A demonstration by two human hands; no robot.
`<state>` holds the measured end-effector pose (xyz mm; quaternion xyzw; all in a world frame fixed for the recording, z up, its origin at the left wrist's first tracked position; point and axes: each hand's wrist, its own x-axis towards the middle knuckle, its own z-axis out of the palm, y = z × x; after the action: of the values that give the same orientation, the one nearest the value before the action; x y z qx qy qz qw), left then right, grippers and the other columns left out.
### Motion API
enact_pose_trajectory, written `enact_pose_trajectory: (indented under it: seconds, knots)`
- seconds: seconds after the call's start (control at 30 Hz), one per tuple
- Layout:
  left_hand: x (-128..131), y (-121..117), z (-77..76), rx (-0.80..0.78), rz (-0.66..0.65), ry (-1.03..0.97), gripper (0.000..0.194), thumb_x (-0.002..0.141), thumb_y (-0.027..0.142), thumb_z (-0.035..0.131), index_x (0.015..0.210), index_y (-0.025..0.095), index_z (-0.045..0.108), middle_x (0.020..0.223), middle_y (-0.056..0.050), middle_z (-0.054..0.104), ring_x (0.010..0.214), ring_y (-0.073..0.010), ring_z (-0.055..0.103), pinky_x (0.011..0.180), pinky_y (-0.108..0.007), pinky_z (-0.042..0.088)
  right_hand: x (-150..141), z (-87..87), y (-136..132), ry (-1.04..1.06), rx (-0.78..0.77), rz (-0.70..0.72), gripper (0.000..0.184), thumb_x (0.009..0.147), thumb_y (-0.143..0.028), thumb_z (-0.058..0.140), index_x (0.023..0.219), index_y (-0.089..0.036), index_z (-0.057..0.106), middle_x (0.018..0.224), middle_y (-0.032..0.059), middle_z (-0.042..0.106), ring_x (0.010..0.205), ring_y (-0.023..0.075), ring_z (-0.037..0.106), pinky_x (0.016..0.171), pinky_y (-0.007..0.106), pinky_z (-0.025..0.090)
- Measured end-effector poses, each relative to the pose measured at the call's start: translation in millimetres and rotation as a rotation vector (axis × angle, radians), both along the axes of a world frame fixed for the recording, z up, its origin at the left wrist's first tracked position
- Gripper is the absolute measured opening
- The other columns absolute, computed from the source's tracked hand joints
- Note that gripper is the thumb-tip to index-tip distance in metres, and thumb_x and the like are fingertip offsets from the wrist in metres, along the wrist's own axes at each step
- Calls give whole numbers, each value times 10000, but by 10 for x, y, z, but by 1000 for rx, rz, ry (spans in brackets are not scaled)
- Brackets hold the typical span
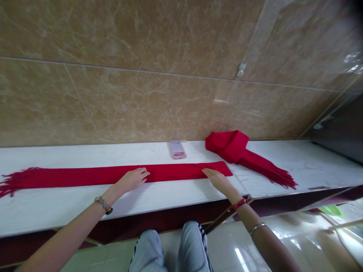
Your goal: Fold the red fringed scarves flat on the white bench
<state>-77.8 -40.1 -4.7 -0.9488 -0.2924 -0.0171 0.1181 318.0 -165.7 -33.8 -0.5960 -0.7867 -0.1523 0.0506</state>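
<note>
A red scarf (pixel 85 176) lies stretched flat along the white counter, its fringe spread at the far left and a folded-looking end at the right. On its middle rests my left hand (pixel 132 180), fingers extended over the cloth. Near the right end, my right hand (pixel 218 180) lies with straight fingers on the scarf's front edge. Neither hand grips the fabric. Another red scarf (pixel 229 147) sits loosely bunched against the wall to the right, its fringed tail angled toward the counter's front edge.
The white counter (pixel 70 204) runs along a brown marbled tile wall (pixel 141 105). A small pale purple pack (pixel 177 150), partly blurred, lies behind the flat scarf. A dark box-like object (pixel 340 128) stands at the far right. The counter's front edge is just before my knees.
</note>
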Motion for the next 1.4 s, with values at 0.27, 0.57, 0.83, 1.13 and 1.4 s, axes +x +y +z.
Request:
enact_pose_trajectory:
  seconds: [0.27, 0.57, 0.83, 1.13, 1.4]
  knots:
    - [490, -76, -6, 69, -77, 5, 281, 863, 253, 469, 1118, 170, 554, 1069, -105, 586, 944, -204, 569, 694, -268, 475, 117, 80, 79, 54, 78, -27, 418, 800, -32, 385, 1184, -119, 526, 1082, 124, 630, 932, 192, 601, 800, 300, 478]
    - [822, -205, 67, 69, -61, 38, 343, 802, 15, 443, 1099, 162, 532, 1031, -103, 586, 925, -182, 568, 707, -260, 466, -157, 141, 305, 13, 66, 142, 249, 854, -138, 445, 1039, -150, 611, 937, 95, 645, 865, 184, 572, 755, 288, 448]
    - [972, -277, 63, 109, -52, -11, 208, 841, 87, 456, 1005, 143, 571, 972, -111, 587, 877, -208, 574, 675, -295, 475, -181, 103, 240, 60, 52, 121, 260, 858, -107, 401, 919, -156, 649, 840, 73, 649, 797, 169, 571, 716, 262, 440]
    - [694, -262, 15, 92, -89, 26, 274, 828, 40, 441, 1007, 178, 597, 1014, -90, 588, 947, -178, 551, 720, -259, 464, 162, -44, 33, 48, 75, 156, 330, 799, -29, 419, 1052, -124, 608, 1053, 125, 634, 957, 192, 585, 818, 315, 466]
    - [628, -160, 40, 95, -142, -1, 267, 810, 18, 456, 985, 163, 595, 945, -83, 588, 916, -169, 551, 766, -269, 460, 772, -54, -141, -25, 68, -114, 346, 794, -39, 395, 1066, -111, 596, 1058, 139, 635, 923, 197, 605, 787, 293, 462]
